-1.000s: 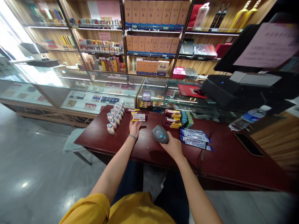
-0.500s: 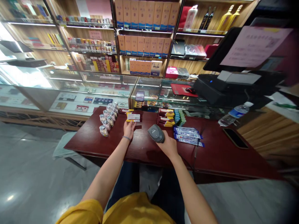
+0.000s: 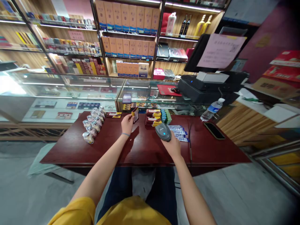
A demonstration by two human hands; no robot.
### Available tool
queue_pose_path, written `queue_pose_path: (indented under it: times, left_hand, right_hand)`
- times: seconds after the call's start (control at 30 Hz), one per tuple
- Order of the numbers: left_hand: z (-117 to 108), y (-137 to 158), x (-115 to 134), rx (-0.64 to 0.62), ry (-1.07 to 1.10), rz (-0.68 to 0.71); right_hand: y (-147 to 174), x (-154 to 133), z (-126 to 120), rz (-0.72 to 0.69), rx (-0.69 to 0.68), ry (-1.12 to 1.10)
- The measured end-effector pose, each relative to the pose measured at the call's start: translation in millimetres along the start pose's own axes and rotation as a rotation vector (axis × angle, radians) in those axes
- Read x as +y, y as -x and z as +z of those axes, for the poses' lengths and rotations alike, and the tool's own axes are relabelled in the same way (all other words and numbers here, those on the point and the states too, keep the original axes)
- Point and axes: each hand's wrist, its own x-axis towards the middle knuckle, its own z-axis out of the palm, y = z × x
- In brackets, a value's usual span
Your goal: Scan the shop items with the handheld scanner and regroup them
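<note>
My left hand (image 3: 127,124) grips a flat dark-red and yellow snack packet (image 3: 135,115), tilted up on edge above the table. Wrapped round the handle of a grey barcode scanner (image 3: 163,132) is my right hand (image 3: 172,146); a blue light glows on the scanner's top. Another such packet (image 3: 114,115) lies flat to the left of my left hand. Beyond the scanner are stacked red and yellow packets (image 3: 153,117), with blue and green packs (image 3: 166,116) beside them. Blue-and-white sachets (image 3: 179,132) lie just behind and right of the scanner.
Several small lidded jars (image 3: 88,137) stand in rows on the dark-red table (image 3: 70,150). To the right are a water bottle (image 3: 212,109) and a phone (image 3: 214,130). A glass display counter (image 3: 93,90) and a black register (image 3: 206,89) border the far side.
My left hand has turned the packet from lying face up to standing on edge. The scanner's blue light now shows. The view has swung to the right.
</note>
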Motion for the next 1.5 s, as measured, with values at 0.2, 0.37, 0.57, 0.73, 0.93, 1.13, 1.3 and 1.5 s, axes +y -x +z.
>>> queue_pose_path:
  times: [0.2,0.37,0.57,0.73,0.93,1.13,1.3,1.5]
  left_hand:
    - [41.5,-6.4,25.8,-0.320,-0.374,0.358]
    - [79.0,0.0,30.4,-0.600,-0.658,0.494]
    - [110.6,8.3,28.7,-0.665,-0.671,0.524]
    - [121.9,13.7,29.1,-0.691,-0.632,0.518]
    - [120.7,19.6,28.2,-0.734,-0.823,0.559]
    - [113.7,24.1,26.4,-0.680,-0.797,0.583]
    - [86.9,25.7,19.3,-0.531,-0.669,0.639]
    - [12.2,13.1,-11.2,-0.352,-0.678,0.547]
  right_hand:
    - [-1.3,22.0,-13.9,0.058,0.062,0.023]
    - [-1.3,37.3,-22.3,0.063,0.094,0.044]
    - [-0.6,49.1,-28.0,0.090,0.107,0.070]
    - [-0.7,51.8,-30.8,0.099,0.104,0.065]
    - [-0.8,51.2,-31.9,0.091,0.098,0.066]
    - [-0.6,53.3,-23.4,0.077,0.118,0.101]
    - [0.0,47.0,-18.9,0.073,0.155,0.084]
    - [-4.2,23.4,-5.7,0.024,0.130,0.048]
